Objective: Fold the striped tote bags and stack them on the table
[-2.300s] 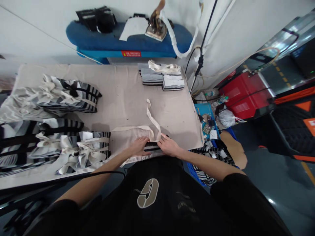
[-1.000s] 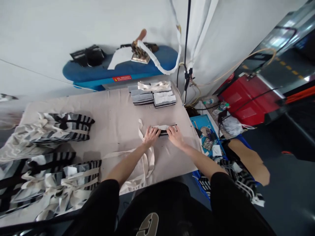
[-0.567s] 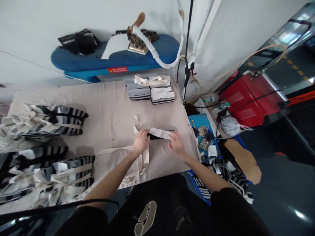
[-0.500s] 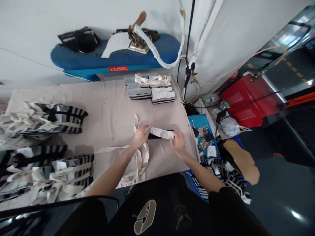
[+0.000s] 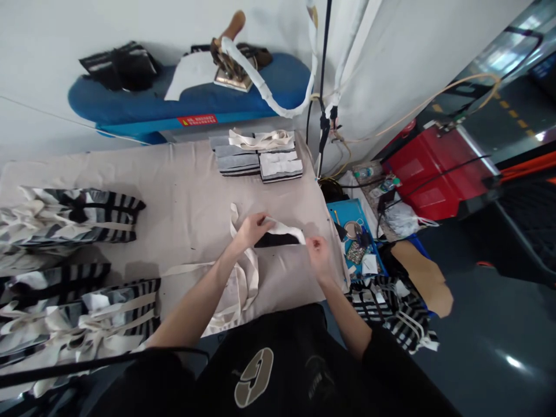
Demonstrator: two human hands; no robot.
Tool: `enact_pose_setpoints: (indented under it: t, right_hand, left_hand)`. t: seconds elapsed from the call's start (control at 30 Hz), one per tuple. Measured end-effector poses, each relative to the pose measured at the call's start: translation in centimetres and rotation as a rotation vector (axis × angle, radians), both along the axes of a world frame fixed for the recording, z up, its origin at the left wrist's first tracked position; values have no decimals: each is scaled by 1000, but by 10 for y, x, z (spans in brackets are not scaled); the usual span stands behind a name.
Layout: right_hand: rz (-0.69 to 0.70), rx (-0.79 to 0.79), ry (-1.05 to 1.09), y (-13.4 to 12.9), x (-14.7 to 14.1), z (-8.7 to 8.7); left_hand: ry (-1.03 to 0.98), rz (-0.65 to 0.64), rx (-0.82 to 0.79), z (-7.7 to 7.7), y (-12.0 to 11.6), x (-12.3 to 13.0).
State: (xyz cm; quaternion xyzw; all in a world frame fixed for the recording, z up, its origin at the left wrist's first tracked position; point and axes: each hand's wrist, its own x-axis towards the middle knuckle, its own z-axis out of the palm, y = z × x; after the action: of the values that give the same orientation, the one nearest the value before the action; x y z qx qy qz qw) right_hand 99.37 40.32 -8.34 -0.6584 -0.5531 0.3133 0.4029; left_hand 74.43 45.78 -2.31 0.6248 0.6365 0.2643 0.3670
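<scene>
**Left hand [image 5: 254,229] pinches cream canvas flap [image 5: 282,227] up off black band [image 5: 275,240]**

The left hand has gone from pressing down to pinching: thumb and fingers close on the flap's near end, and the flap now arches clear of the band, leaving a stretch of black bare. The right hand [image 5: 318,256] sits just beside the flap's far end, fingers loosely curled; whether it holds anything cannot be told.

The band and flap lie on a beige-covered table [image 5: 182,174], near its front edge and straight ahead of the person. A cream canvas bag [image 5: 237,289] trails toward 7 o'clock from the left hand. Stacks of folded striped bags [image 5: 256,159] stand at 12 o'clock, and looser striped bags [image 5: 73,217] lie at 9 o'clock. Beyond the table, an iron [image 5: 228,75] rests on a blue ironing board [image 5: 278,75]. The board's red label [image 5: 197,120] carries lettering too small to read. The pale emblem [image 5: 254,377] on the person's dark top shows no legible word.
</scene>
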Motion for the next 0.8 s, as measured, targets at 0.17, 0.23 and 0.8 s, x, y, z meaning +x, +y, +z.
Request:
enact_pose_setpoints:
  t: [0.17, 0.23, 0.8]
  right_hand:
    - [442, 186, -35, -24, 29, 66]
    - [610, 166, -69, -30, 34, 82]
    - [895, -253, 105, 21, 6, 50]
  left_hand:
    - [-243, -119, -62, 46, -72, 38]
    - [-294, -118, -127, 46, -100, 49]
    - [515, -161, 302, -61, -95, 36]
